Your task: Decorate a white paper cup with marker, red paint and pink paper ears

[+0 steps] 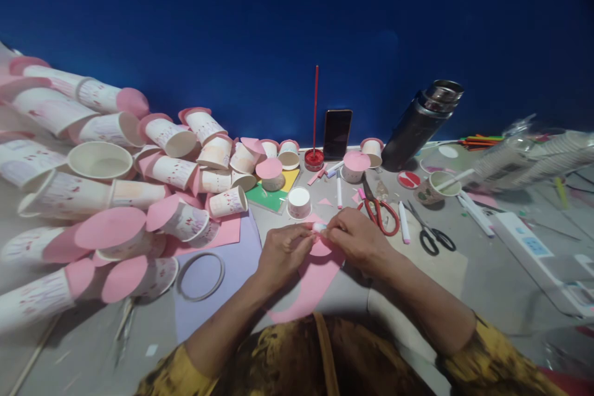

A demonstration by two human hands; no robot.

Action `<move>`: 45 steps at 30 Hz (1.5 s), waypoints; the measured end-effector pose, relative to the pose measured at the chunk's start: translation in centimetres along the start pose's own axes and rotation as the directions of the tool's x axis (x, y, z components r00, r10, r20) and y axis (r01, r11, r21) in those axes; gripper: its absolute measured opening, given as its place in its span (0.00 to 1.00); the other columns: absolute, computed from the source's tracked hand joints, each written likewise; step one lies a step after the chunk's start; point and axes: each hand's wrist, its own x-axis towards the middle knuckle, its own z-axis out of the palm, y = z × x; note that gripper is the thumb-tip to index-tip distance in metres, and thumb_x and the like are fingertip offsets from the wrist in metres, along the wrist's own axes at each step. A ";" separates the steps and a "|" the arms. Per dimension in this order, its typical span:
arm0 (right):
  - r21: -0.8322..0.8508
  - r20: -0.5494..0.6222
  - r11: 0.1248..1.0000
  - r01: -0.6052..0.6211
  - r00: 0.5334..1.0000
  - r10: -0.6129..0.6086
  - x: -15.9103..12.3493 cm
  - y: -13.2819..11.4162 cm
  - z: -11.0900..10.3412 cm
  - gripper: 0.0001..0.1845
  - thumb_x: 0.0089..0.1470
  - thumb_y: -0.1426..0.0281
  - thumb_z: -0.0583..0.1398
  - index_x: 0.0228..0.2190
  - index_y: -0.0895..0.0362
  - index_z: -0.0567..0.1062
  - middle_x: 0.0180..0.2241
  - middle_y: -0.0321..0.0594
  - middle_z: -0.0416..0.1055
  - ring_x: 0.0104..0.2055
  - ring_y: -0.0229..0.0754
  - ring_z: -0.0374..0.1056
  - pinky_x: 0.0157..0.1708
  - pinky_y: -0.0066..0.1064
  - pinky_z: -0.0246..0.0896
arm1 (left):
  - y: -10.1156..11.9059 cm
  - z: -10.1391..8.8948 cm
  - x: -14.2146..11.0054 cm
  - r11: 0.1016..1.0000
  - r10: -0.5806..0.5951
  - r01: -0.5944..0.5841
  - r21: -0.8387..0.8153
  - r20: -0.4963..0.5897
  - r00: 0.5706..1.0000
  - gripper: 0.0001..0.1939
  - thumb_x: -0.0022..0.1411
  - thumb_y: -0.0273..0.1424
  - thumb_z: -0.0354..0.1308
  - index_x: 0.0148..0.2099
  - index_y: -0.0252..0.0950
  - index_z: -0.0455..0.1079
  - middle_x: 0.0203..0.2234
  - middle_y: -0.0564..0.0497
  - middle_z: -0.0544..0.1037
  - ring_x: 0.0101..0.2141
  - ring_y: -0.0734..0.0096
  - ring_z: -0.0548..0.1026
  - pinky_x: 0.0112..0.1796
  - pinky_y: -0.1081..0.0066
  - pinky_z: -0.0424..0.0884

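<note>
Pink in the middle: a paper disc (pixel 320 249) sits just under the fingertips, above a pink sheet (pixel 312 289) on the near side. Left hand (pixel 284 255) pinches narrow, right hand (pixel 358 236) pinches narrow too, both on a small pale piece (pixel 319 228) (too blurred to name) between them. Just beyond, a white cup (pixel 299 201); red scissors (pixel 386 218) right, decorated cups (pixel 174 172) crowding the left.

set out with cups (pixel 174 171) at left, ring (pixel 221 272) on paper (pixel 239 253), phone (pixel 338 134) at back, flask (pixel 414 130) right of phone, scissors (pixel 429 242) before flask.
</note>
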 end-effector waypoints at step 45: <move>0.591 0.211 0.629 -0.504 0.850 0.483 1.2 -1.2 0.2 0.16 0.47 0.62 0.66 0.19 0.55 0.67 0.20 0.30 0.58 0.25 0.35 0.52 0.24 0.28 0.47 | 0.8 0.6 0.5 0.839 -0.364 0.390 -0.379 0.141 0.921 0.11 0.50 0.36 0.69 0.30 0.33 0.76 0.22 0.54 0.76 0.24 0.75 0.68 0.28 0.74 0.62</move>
